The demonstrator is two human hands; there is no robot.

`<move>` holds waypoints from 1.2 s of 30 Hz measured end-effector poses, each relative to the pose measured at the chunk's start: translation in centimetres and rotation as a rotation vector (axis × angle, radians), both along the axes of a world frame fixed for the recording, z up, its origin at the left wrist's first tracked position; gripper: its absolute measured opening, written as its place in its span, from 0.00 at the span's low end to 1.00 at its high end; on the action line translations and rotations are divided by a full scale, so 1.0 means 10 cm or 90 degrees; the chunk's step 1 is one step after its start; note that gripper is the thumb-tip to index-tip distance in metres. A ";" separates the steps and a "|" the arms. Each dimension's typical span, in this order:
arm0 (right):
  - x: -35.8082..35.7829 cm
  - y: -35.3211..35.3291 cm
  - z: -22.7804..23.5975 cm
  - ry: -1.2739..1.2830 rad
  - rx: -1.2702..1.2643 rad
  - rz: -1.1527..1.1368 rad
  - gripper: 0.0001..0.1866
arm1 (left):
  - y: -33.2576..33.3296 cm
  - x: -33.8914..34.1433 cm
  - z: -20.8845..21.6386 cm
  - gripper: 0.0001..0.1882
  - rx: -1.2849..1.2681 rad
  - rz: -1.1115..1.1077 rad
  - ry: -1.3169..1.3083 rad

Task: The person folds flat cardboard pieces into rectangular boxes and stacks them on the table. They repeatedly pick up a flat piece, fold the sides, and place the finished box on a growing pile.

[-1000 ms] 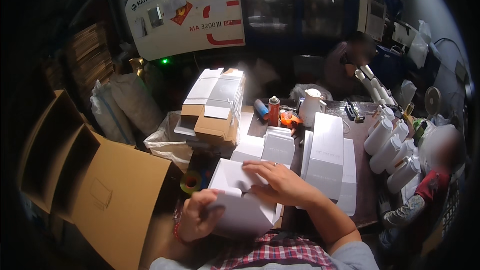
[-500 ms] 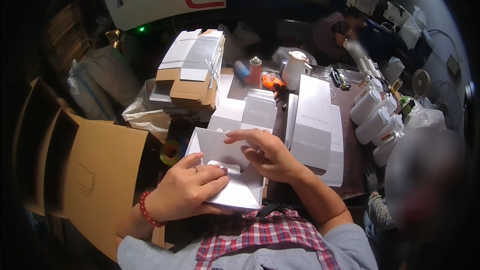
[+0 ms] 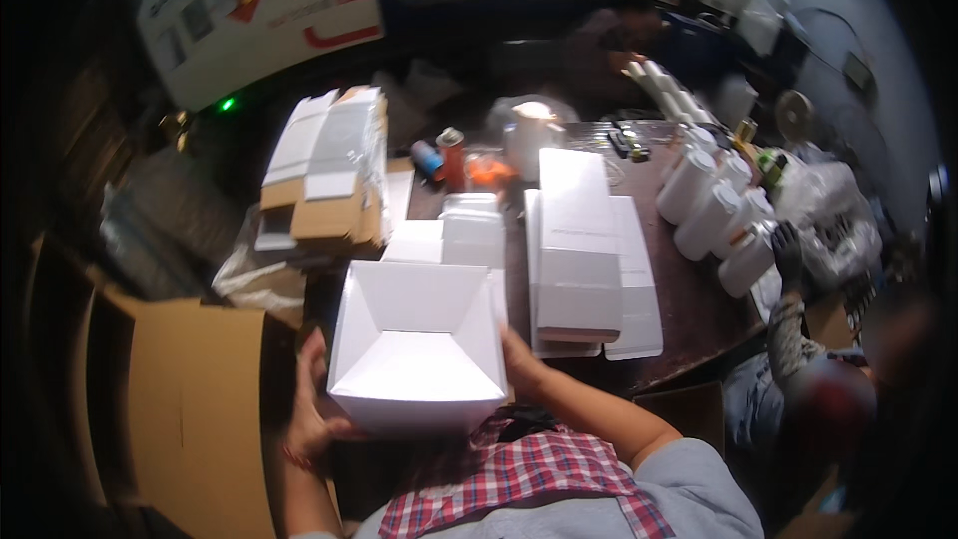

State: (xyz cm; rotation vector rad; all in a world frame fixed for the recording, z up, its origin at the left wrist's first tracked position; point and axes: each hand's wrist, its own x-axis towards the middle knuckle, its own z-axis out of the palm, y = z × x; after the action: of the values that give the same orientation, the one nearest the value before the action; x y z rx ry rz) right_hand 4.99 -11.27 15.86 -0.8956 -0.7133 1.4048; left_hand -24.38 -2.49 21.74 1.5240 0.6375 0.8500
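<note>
While the dark table (image 3: 689, 309) spread beyond the white box (image 3: 417, 351) and a checked apron (image 3: 509, 474) lay on its near side, the box itself sat between both hands, open and tilted toward the person. Its mouth ran crosswise; foreshortening hid which axis was longest. The left hand (image 3: 311, 399) clasped the box's left wall, fingers up; the right hand (image 3: 519, 361) braced its right, fingertips hidden. Neither was clearly nearer.

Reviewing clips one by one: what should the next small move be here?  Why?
Perhaps press inside the white box with the right hand: a thin dark line shows along an inner edge, the box is open, and the left hand supports one side.
</note>
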 end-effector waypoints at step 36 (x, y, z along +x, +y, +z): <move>3.49 -1.40 -1.32 -0.162 -0.279 -0.515 0.20 | -1.02 3.66 0.03 0.39 0.438 -0.180 0.024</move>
State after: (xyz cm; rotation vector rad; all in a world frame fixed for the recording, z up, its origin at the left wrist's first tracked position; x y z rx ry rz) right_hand 39.86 -25.32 2.65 -1.5147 -0.1591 0.7209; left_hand 12.19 -12.72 22.06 2.1878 0.1356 0.8637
